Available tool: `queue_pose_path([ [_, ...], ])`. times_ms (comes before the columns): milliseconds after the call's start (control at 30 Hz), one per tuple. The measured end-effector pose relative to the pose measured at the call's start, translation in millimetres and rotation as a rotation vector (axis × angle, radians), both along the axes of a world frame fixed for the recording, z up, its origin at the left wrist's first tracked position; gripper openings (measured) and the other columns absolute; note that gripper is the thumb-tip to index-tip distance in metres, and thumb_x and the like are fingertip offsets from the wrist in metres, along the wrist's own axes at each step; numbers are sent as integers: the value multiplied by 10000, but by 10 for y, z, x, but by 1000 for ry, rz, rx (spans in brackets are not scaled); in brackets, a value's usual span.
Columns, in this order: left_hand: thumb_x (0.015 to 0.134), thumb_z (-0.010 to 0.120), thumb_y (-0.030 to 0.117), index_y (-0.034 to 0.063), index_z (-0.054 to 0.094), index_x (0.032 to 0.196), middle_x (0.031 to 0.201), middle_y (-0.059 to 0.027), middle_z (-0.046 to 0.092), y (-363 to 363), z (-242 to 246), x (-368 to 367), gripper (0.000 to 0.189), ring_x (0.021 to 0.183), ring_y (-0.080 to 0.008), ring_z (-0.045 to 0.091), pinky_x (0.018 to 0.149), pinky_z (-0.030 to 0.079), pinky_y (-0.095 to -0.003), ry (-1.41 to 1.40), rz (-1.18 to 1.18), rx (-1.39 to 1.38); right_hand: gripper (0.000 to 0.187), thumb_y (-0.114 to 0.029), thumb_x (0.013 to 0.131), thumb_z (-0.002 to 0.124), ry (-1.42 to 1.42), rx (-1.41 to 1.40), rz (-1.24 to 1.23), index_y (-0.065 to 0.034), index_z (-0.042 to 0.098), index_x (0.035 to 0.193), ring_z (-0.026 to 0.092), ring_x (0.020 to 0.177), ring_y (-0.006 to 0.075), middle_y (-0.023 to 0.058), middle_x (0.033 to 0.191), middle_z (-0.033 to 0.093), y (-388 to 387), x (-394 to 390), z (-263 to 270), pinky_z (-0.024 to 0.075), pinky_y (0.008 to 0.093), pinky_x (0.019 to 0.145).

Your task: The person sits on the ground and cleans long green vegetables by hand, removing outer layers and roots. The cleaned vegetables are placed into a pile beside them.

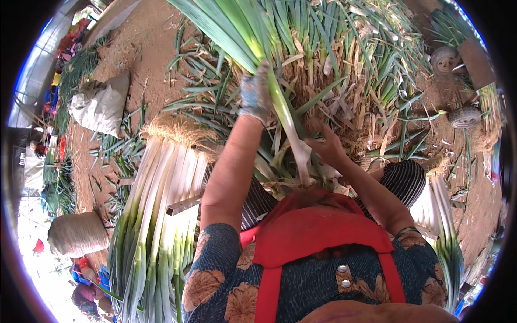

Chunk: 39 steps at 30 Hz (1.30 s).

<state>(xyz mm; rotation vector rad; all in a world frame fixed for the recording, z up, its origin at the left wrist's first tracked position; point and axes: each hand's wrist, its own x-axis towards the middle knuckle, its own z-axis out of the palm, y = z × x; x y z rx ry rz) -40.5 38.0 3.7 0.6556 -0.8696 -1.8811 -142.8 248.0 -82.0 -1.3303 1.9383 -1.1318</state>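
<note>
My left hand [255, 95], in a worn light-blue and grey glove, grips a large leek [284, 113] where its green leaves begin to fan out. The white shank slants down towards my lap, its root end near the red apron [323, 230]. My right hand [328, 145], bare, is beside the lower shank, its fingers close to a loose pale outer layer; whether they pinch it I cannot tell. Leaf scraps and peelings lie beneath both hands.
Cleaned leeks [161, 177] rest on a metal support at left, with more [440, 202] at right. Untrimmed leeks [355, 68] stand heaped ahead. A white sack [99, 107], a twine roll [78, 234] and a small wheel [464, 117] are on the dirt ground.
</note>
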Motion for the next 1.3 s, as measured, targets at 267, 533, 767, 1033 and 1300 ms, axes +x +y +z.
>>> queue_pose_path([
  [267,824,678,310,86,193,1454,1226,-163,471,325,-261,-446,825,1141,-273,465,964,395,-375,-458,185,-685,588,-164,783,701,84,-186,-61,-32,374,1254,635,785,339,171,919,629,-604,372,51,503,412,701],
  [533,907,381,551,184,387,1386,1388,-295,340,-877,965,-412,604,1332,-419,277,1094,138,-566,-1099,508,-1577,539,-45,856,614,-1002,-33,394,-83,415,1355,496,538,79,-7,697,520,-357,414,340,422,223,510],
  [767,877,507,363,-21,494,1214,1211,-226,515,-343,1164,-132,511,1149,-388,476,991,376,-507,-1086,728,-1989,496,-45,860,606,-953,-74,346,-84,446,1328,527,561,101,2,685,520,-245,-30,340,448,245,556],
  [1033,864,588,367,18,305,1389,1375,-236,381,-382,598,18,690,1273,-320,398,1060,330,-450,-1082,513,-1418,540,-47,823,585,-904,-13,426,-25,401,1330,538,562,128,30,698,531,-50,-210,531,464,278,548],
  [1300,807,690,394,34,454,1273,1166,-137,556,887,530,-200,634,1127,-280,507,1009,403,-418,-277,-315,-433,446,-76,843,589,-1046,-156,419,-11,444,1259,530,584,134,36,769,537,-99,-205,822,464,271,586],
])
